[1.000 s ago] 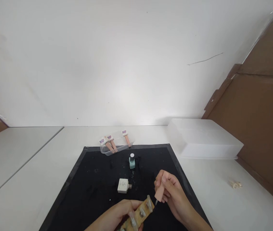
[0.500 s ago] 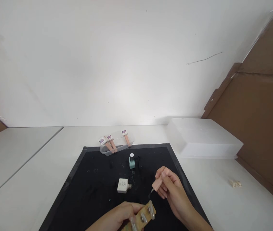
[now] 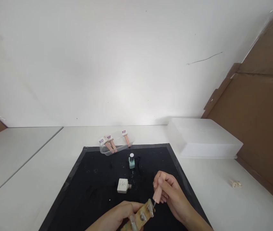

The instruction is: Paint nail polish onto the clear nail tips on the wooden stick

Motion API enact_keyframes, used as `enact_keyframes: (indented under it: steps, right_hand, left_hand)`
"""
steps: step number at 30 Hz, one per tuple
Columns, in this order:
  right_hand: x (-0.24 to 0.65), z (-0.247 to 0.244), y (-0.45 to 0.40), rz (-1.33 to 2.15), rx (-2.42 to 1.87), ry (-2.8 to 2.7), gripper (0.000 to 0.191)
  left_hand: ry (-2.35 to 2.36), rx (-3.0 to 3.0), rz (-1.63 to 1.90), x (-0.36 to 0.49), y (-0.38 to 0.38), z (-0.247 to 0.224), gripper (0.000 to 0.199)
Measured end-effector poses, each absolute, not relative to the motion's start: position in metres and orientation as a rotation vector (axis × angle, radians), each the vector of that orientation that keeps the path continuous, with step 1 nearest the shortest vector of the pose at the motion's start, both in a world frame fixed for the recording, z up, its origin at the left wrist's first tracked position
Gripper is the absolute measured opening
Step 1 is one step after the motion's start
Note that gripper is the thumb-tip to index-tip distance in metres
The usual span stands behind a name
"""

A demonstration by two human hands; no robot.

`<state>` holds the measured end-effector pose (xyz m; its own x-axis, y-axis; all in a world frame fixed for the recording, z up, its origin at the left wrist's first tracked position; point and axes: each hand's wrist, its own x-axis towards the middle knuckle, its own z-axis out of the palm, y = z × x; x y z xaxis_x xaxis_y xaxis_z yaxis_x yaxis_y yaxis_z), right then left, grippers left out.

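Observation:
My left hand point(image 3: 124, 211) is closed around a yellowish wooden strip point(image 3: 140, 216) that carries several clear false nail tips. In my right hand point(image 3: 170, 192) is the pink cap of a nail polish brush point(image 3: 157, 193), pinched between thumb and fingers and pointing down. Its dark bristles are at the end nail tip point(image 3: 150, 208) of the strip; whether they touch it I cannot tell. A white nail polish bottle point(image 3: 122, 185) without its cap lies on its side on the black mat point(image 3: 88, 192). Behind it a mint-green polish bottle point(image 3: 132, 162) stands upright, capped.
At the mat's back edge a clear plastic tray point(image 3: 120, 148) holds pink-capped bottles point(image 3: 111, 145) with white labels. A white box point(image 3: 203, 138) sits at the back right. Small cream rings point(image 3: 236, 183) lie on the white table to the right. A white wall rises behind.
My right hand has brought the brush down and tilted it more upright, so the bristles are now at the end nail tip. My left hand with the strip has barely moved.

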<state>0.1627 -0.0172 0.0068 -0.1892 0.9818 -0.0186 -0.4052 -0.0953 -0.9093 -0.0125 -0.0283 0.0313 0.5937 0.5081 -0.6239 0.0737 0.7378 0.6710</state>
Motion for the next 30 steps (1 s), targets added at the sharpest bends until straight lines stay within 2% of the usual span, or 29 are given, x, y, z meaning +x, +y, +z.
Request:
enact_keyframes:
  steps: [5,9,13,19,30]
  right_hand:
    - [0.1619,0.0061,-0.0171,1.531,-0.846,-0.951,0.035]
    - [0.1629,0.0065,-0.0152,1.511,-0.865,-0.892,0.035]
    - [0.1653,0.0070,-0.0130,1.509,-0.892,-0.826,0.034]
    - [0.1670,0.0044,-0.0108,1.557,-0.842,-0.743,0.034]
    - [0.1669,0.0090,-0.0127,1.603,-0.768,-0.710,0.037]
  left_hand:
    - [0.850,0.789,0.230,-0.0136,-0.0254,0.0297,0.035]
    - [0.815,0.801,0.167,-0.0152,-0.0213,0.0291,0.029]
    - [0.863,0.812,0.212,-0.0137,-0.0233,0.0323,0.025]
    - [0.922,0.699,0.294,-0.0144,-0.0288,0.0329,0.033]
    - [0.985,0.660,0.315,-0.0134,-0.0255,0.0304,0.029]
